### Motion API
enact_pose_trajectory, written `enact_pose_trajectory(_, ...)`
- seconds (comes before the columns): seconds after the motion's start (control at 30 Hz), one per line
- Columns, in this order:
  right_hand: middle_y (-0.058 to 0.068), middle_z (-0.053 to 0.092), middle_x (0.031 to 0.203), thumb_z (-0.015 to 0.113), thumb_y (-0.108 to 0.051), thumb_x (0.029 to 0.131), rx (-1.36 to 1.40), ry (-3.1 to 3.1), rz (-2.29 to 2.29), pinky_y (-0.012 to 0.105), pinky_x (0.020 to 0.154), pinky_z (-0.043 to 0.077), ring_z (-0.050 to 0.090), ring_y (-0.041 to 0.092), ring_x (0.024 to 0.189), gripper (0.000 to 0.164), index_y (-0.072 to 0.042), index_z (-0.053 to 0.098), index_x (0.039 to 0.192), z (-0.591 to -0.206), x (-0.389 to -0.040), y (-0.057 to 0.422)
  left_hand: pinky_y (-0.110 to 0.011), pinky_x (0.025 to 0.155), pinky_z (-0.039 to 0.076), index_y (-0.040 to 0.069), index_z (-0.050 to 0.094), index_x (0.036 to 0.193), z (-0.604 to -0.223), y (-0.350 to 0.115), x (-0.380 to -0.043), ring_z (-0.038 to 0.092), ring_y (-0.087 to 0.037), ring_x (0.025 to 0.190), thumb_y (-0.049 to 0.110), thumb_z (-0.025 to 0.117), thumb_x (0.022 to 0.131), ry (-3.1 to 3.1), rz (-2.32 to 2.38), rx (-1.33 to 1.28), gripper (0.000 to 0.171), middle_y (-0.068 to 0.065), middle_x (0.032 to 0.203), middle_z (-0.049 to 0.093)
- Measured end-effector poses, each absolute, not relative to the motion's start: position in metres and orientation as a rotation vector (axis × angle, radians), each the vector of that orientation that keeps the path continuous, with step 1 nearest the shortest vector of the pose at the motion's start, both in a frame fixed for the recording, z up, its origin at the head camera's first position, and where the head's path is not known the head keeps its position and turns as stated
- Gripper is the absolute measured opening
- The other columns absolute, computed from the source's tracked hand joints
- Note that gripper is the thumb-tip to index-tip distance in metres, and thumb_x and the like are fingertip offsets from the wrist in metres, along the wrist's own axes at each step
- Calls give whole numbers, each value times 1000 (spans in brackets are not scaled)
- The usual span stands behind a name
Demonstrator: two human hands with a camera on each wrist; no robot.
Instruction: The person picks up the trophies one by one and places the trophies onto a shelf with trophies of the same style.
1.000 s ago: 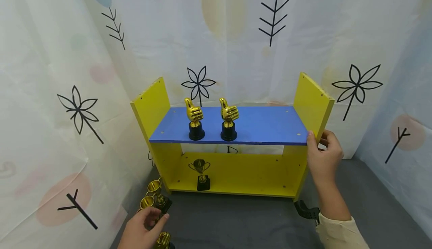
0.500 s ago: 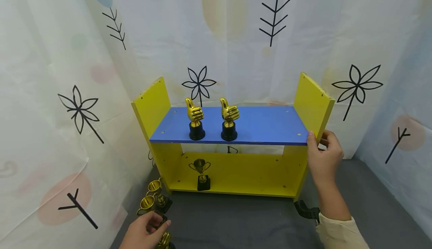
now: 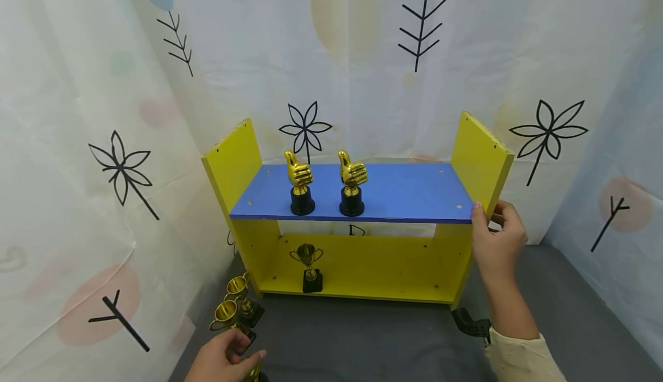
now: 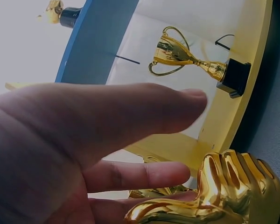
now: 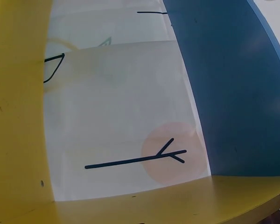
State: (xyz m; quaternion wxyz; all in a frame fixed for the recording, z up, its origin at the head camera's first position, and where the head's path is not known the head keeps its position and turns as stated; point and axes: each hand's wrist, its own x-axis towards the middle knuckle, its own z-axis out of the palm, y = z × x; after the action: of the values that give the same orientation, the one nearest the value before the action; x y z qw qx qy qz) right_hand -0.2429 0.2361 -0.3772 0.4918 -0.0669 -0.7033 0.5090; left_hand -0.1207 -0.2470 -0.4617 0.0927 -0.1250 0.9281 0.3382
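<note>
My left hand point(image 3: 225, 356) is low at the left, over a gold thumbs-up trophy point(image 4: 242, 184) that it largely hides in the head view. In the left wrist view the thumb and fingers are straight and spread apart beside this trophy; no firm grip shows. Just beyond the hand are two gold cup trophies point(image 3: 226, 312) with black bases. My right hand point(image 3: 498, 244) holds the right side panel point(image 3: 481, 160) of a yellow and blue shelf, thumb on the front edge and fingers behind. The right wrist view shows the shelf's inside but no hand.
Two thumbs-up trophies point(image 3: 351, 186) stand on the blue upper board point(image 3: 409, 192). One cup trophy point(image 3: 311, 270) stands at the left on the yellow lower board point(image 3: 378, 267). The shelf rests on a grey surface point(image 3: 362, 336), with a patterned curtain point(image 3: 373, 94) behind and at the sides.
My left hand has shifted slightly right and down, away from the nearer cup trophy, whose base now shows more, and over the thumbs-up trophy. The right hand stays put.
</note>
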Motion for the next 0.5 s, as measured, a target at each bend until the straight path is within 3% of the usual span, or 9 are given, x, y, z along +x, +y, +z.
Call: enact_pose_trajectory(0.5,-31,59,96,73,-22,100,-156,-1705,1229,4,67,47,61,-7,86,30,3,74,117,-378,-243,236,-42,74,57,7,68,92,-467,-253,-123,62,-19,79,27,89,86,2679,1015,-312,30,-2,85,66)
